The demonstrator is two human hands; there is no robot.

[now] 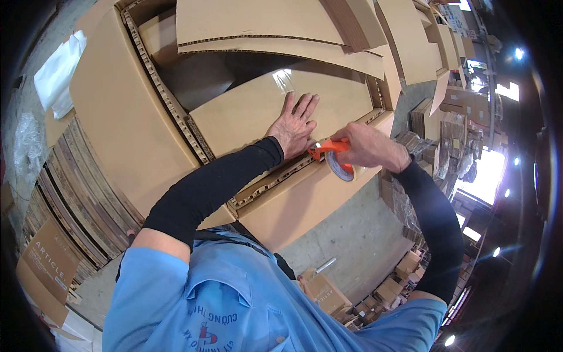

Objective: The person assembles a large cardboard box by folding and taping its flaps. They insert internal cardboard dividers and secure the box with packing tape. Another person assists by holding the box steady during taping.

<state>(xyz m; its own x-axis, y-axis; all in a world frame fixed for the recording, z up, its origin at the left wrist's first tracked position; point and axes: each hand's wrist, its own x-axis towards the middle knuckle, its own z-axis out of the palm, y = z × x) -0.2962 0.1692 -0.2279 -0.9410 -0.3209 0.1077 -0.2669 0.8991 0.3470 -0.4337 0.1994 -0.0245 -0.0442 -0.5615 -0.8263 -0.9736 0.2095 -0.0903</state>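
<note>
Inside a large open carton [296, 214] lies a flat brown cardboard box [234, 120]. A strip of clear tape [284, 81] shows on that box's far part. My left hand [295, 126] lies on the box near its near edge, fingers stretched out and pointing away from me. Just to its right, my right hand [368, 146] grips an orange tape dispenser [329, 148], a roll of tape hanging below the fingers. The dispenser's front end is close to the left hand, at the carton's near wall. Whether tape is stuck down there is hidden.
Thick honeycomb-edged cardboard sheets [264, 23] lie across the carton's far side. Stacked wooden boards [76, 193] stand at the left, with white wrapping [58, 73] above them. More cartons [466, 102] are piled at the right. Grey concrete floor [346, 226] shows beyond the carton's near edge.
</note>
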